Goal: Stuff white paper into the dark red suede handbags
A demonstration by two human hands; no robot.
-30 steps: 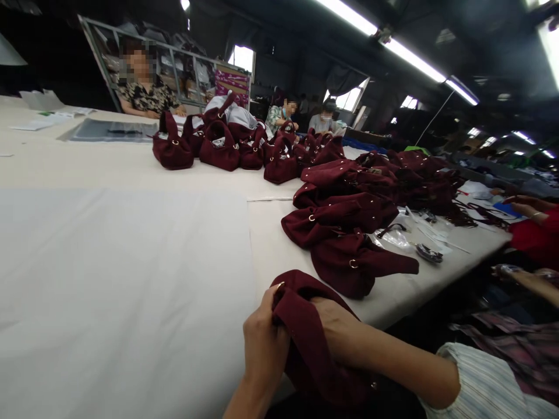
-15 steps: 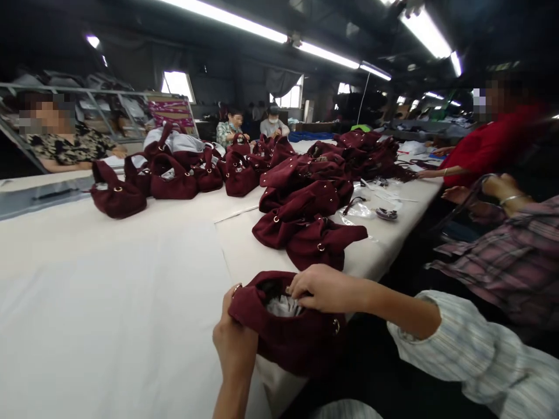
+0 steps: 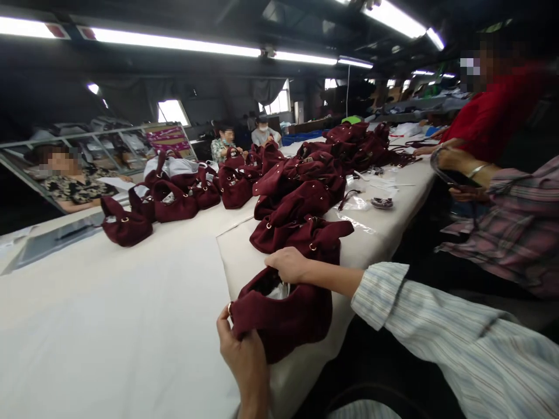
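Left hand point(image 3: 242, 349): clenched on the near lower corner of a dark red bag point(image 3: 282, 311), thumb on its front face, fingers wrapped behind. Right hand point(image 3: 290, 265): closed over the far rim of the same bag at its open mouth, fingertips tucked inside; striped sleeve point(image 3: 441, 326) runs back from the wrist toward the right. Bag: soft dark red cloth, mouth open upward, pale stuffing point(image 3: 279, 289) showing within, resting at the near edge of the worktop point(image 3: 109, 326) and partly overhanging it. Worktop: long, covered in white cloth, with a seam line running from the bag toward the far side. Heap of flat bags point(image 3: 305, 215): same dark red, metal rings visible, just beyond the right hand and stretching along the right edge toward the far end. Row of stuffed bags point(image 3: 174, 201): upright with handles raised, set across the middle toward the far left edge. Clear plastic sleeves point(image 3: 360, 203): lying near the right edge beside the heap. Other people: one in a plaid shirt point(image 3: 510, 233) seated at the right edge, one in red point(image 3: 489, 116) beyond; one person behind the far left edge, two more at the far end.
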